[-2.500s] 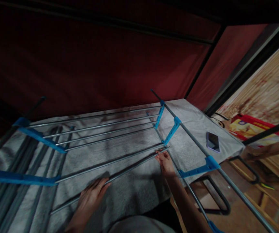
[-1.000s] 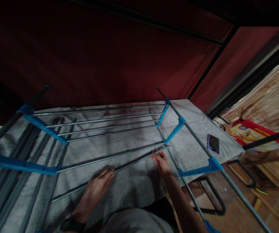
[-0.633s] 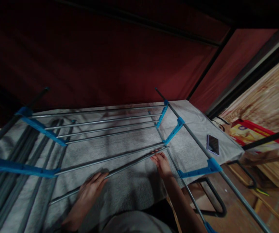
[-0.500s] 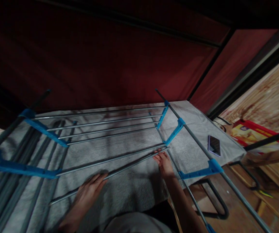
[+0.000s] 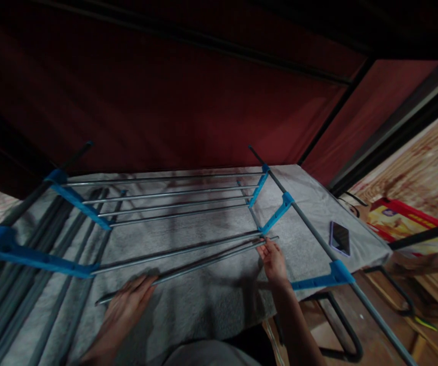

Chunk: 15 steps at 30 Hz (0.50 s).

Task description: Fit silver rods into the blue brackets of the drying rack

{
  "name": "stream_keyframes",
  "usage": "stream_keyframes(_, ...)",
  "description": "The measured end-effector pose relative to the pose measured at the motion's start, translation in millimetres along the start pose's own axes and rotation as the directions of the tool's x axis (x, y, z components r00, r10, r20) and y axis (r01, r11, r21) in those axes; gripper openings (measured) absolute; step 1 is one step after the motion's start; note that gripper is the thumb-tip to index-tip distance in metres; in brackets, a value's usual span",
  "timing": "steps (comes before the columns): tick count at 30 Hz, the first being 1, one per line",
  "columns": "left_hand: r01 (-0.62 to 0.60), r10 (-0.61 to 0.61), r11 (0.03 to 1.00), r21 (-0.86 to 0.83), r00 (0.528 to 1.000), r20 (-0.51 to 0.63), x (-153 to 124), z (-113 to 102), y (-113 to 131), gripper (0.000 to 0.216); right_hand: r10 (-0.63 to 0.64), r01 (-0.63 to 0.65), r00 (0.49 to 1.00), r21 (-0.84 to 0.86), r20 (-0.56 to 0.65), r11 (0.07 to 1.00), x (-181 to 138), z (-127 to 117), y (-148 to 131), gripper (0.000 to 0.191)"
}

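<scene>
A loose grey metal tube (image 5: 207, 262) slants across in front of me, held in both hands. My left hand (image 5: 133, 297) is closed over it near its left end, which pokes out beyond the fingers. Toward the other end, my right hand (image 5: 272, 256) pinches it, with the tip showing past my fingers. Just beyond lies a rack frame of grey tubes with blue plastic brackets: a left bracket (image 5: 39, 256), a right bracket (image 5: 275, 212) and a near right bracket (image 5: 320, 281). A fixed crossbar (image 5: 180, 250) runs nearly parallel to the held tube.
Several more grey tubes (image 5: 24, 274) lie side by side at the left on the grey cloth (image 5: 203, 223). A phone (image 5: 340, 238) rests near the right edge. Past that edge are a red and yellow box (image 5: 405, 223) and a black metal leg (image 5: 343, 330). Dark red panels stand behind.
The held tube has shifted to the right, its right end now past the blue bracket. My right hand has moved right with it; my left hand now sits nearer the tube's left end.
</scene>
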<state>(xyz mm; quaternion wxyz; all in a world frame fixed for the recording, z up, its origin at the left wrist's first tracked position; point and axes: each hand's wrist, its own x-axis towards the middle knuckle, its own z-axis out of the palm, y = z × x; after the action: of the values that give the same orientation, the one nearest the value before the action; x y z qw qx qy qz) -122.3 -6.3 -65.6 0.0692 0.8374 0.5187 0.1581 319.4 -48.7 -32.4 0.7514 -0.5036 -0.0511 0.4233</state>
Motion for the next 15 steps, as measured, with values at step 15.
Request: stream_keyframes(15,0.029,-0.034,0.995,0.097,0.998,0.049,0,-21,11,0.039,0.049,-0.047,0.997,-0.029,0.059,0.998,-2,-5,4,0.026)
